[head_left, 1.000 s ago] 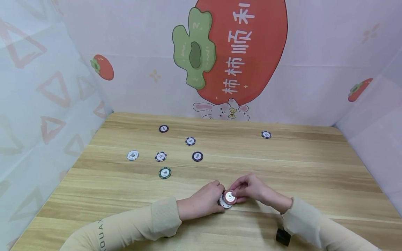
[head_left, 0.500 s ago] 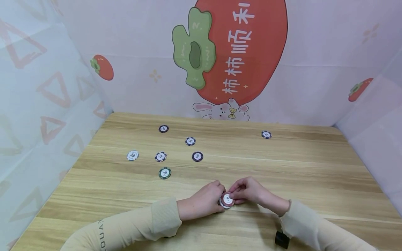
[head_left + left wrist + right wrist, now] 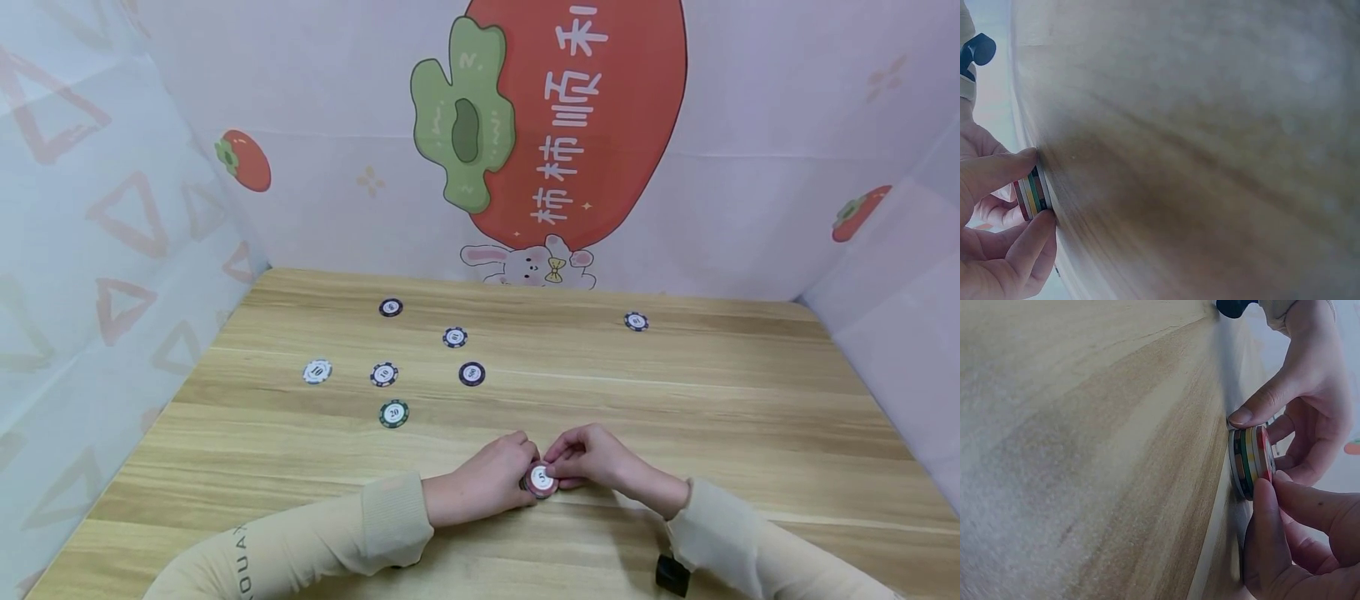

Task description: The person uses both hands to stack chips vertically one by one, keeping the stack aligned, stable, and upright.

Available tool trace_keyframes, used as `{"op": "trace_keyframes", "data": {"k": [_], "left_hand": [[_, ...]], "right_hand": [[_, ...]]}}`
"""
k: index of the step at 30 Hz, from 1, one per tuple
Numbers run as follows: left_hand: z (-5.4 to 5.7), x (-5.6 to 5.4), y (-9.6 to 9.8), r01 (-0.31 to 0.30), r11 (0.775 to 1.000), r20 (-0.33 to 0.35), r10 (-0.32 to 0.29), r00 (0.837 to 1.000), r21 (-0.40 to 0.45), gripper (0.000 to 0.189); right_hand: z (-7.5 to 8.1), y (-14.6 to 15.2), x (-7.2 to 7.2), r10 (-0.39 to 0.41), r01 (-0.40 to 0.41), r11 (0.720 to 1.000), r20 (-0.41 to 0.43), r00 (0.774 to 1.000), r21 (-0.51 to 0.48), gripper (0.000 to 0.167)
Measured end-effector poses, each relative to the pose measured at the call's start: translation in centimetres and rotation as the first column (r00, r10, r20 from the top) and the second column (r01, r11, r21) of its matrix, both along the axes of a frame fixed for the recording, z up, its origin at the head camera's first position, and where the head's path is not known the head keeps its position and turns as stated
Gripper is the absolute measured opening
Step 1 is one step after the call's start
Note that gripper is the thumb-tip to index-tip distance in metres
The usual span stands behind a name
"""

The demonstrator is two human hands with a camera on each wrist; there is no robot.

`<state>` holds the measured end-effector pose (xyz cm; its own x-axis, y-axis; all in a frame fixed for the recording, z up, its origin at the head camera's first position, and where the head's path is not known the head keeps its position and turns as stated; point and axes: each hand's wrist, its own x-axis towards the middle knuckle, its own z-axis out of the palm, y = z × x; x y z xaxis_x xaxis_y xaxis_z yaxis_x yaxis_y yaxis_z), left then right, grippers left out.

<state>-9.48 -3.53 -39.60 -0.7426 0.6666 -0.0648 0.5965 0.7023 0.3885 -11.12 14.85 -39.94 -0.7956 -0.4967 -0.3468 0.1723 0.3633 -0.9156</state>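
Note:
In the head view my left hand [image 3: 487, 475] holds a short stack of poker chips from the left, near the front middle of the table. Seen from the side in the right wrist view, the chip stack [image 3: 1246, 462] has layers of white, black, green, yellow and red, and it sits on the tabletop. A red poker chip [image 3: 542, 479] marked 5 lies on top, its edge lined up with the stack. My right hand [image 3: 596, 462] pinches this red chip at its right side, thumb on its face. In the left wrist view, the left thumb and fingers [image 3: 1032, 234] span the stack.
Several single chips lie flat on the wooden table [image 3: 712, 400]: a green 20 chip [image 3: 393, 413], a light 10 chip [image 3: 317, 372], a dark purple chip [image 3: 472, 374] and others. One blue chip [image 3: 636, 322] lies far right. Printed cloth walls border the table.
My right hand has moved slightly left and toward the front with the red chip. The chip went from overlapping the white chip off-centre to covering the stack. The left hand stayed put.

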Motion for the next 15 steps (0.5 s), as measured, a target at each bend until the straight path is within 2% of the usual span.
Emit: {"op": "trace_keyframes", "data": {"k": [10,13,15], "left_hand": [[-0.04,-0.11,0.02,-0.004,1.0,0.019,0.005,1.0,-0.003,0.03],[-0.04,-0.09,0.03,-0.006,1.0,0.021,0.007,1.0,-0.001,0.03],[-0.07,-0.07,0.04,-0.006,1.0,0.018,0.006,1.0,-0.001,0.03]], "right_hand": [[-0.18,-0.06,-0.11,0.005,-0.005,1.0,-0.031,0.999,0.017,0.019],[-0.3,0.17,-0.43,0.054,-0.042,0.996,-0.143,0.988,0.082,0.019],[-0.26,0.4,-0.7,0.101,-0.068,0.987,-0.239,0.966,0.143,0.018]]}}
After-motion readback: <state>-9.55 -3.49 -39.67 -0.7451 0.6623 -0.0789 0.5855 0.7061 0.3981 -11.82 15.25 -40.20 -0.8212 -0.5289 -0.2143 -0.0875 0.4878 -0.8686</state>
